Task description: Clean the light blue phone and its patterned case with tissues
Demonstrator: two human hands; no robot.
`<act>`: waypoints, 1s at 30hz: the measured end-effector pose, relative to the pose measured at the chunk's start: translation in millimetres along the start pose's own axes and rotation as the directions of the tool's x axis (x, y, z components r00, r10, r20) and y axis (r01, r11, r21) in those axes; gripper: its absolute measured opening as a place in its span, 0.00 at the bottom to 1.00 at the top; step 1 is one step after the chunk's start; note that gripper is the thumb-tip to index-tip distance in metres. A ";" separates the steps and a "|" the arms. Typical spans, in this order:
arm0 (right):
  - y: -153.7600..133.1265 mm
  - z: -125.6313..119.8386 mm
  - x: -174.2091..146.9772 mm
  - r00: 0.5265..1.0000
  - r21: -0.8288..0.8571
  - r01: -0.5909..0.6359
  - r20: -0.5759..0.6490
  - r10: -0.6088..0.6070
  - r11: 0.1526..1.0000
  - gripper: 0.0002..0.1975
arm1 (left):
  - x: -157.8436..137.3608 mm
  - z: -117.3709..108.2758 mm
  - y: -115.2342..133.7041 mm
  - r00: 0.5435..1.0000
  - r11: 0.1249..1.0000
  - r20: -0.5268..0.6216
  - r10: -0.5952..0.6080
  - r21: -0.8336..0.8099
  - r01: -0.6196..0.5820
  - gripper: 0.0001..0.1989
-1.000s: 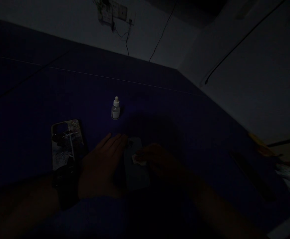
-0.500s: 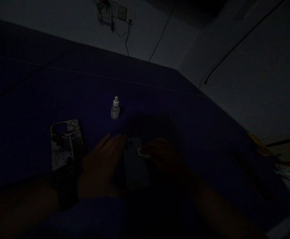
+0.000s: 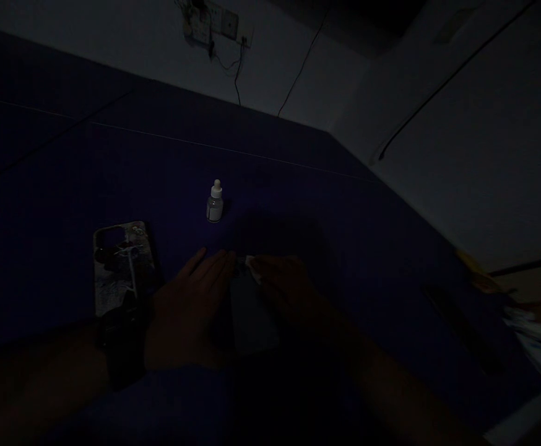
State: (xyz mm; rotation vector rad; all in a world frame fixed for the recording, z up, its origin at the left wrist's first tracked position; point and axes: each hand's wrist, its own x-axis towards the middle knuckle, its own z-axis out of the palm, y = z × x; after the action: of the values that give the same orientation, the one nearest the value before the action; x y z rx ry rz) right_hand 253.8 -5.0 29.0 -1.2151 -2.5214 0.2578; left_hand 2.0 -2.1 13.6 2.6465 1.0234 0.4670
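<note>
In deep gloom, a person's right hand (image 3: 289, 288) pinches a white pad (image 3: 252, 269) at the twelve-o'clock end of a phone (image 3: 252, 322), at six o'clock in view on a dark blue surface (image 3: 163, 179). The left hand (image 3: 191, 316) stretches along the phone's nine-o'clock edge; whether its grip clamps the phone cannot be told. From the phone, a patterned case (image 3: 121, 279) lies toward ten o'clock, a dropper bottle (image 3: 214, 208) toward eleven.

1 case (image 3: 121, 269) left of phone (image 3: 253, 322) | 1 bottle (image 3: 214, 208) behind | wall (image 3: 112, 37) beyond
</note>
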 end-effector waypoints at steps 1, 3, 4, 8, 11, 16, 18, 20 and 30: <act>-2.2 -1.3 0.5 1.000 0.000 0.005 0.020 -0.005 1.000 0.22 | 0.1 0.2 0.0 1.000 1.000 0.001 0.001 -0.006 -0.001 0.66; -3.4 -3.6 0.4 0.999 0.017 0.017 0.038 -0.018 1.000 0.21 | 0.5 0.3 0.5 1.000 1.000 -0.013 -0.005 -0.011 0.004 0.65; -2.4 -4.3 0.0 0.999 0.032 0.019 0.030 -0.020 0.999 0.20 | 0.9 0.2 1.0 1.000 1.000 -0.016 -0.008 -0.009 0.008 0.65; 3.3 -3.5 -1.0 0.999 0.029 -0.034 -0.013 0.034 0.999 0.19 | 2.5 -1.7 3.1 0.999 1.000 0.018 -0.028 0.010 0.028 0.65; 1.7 -3.6 -1.3 0.997 -0.008 -0.074 0.031 0.074 0.997 0.24 | 2.4 -2.6 3.3 0.999 0.999 0.036 -0.033 0.013 0.032 0.65; -0.4 -6.7 -2.9 0.999 0.076 -0.012 0.048 0.008 0.997 0.20 | 1.2 -1.3 2.0 1.000 1.000 0.020 -0.023 0.010 0.023 0.65; 3.4 -4.1 -2.9 0.998 0.042 -0.053 -0.013 0.053 0.998 0.20 | 1.4 -0.9 1.6 0.999 1.000 0.025 -0.020 0.013 0.019 0.66; 9.4 1.4 -2.8 0.995 -0.004 -0.088 -0.056 0.088 0.996 0.21 | 1.6 -0.6 1.3 0.999 1.000 0.032 -0.018 0.016 0.018 0.66; 8.8 11.0 -8.6 0.987 0.057 -0.008 -0.161 0.017 0.998 0.22 | 2.2 -1.4 1.3 1.000 1.000 0.009 -0.006 -0.005 0.006 0.64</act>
State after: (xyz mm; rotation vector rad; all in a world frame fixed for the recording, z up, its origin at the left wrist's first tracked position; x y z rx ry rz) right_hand 261.2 -6.5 14.3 -1.1809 -2.3528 0.2227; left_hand 3.8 -1.4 15.7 2.6379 1.0256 0.4558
